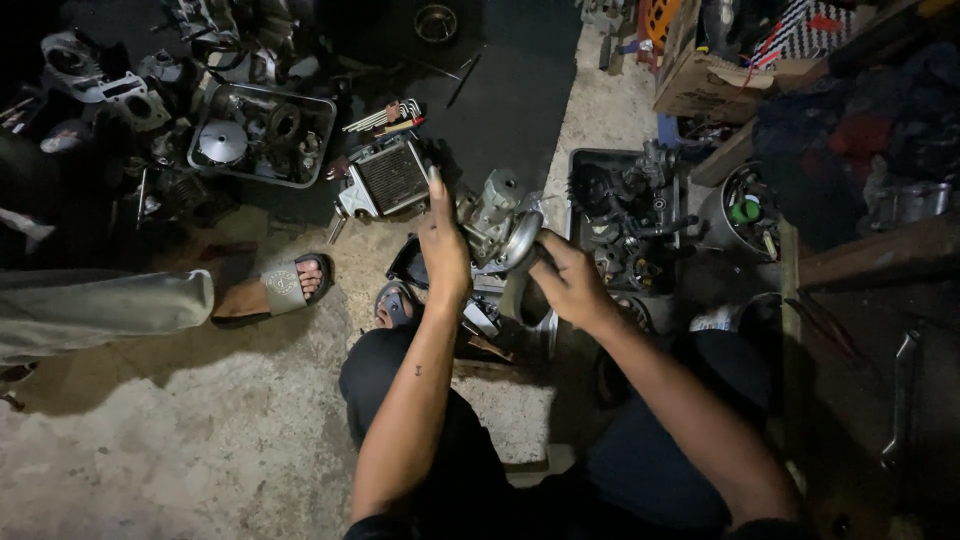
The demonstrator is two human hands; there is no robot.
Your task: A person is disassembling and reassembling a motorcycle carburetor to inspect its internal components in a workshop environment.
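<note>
A metal tray [262, 135] of engine parts sits on a dark mat [510, 90] at upper left, with a finned cylinder block [385, 178] and a set of hex keys [385, 115] just beside it. Another person's sandalled foot [285, 288] rests on the concrete floor [200, 440] at left. At right stand a black tub [625, 205] of parts, a round tin [745, 210] holding a green cap, and a cardboard box [705, 80] farther back.
</note>
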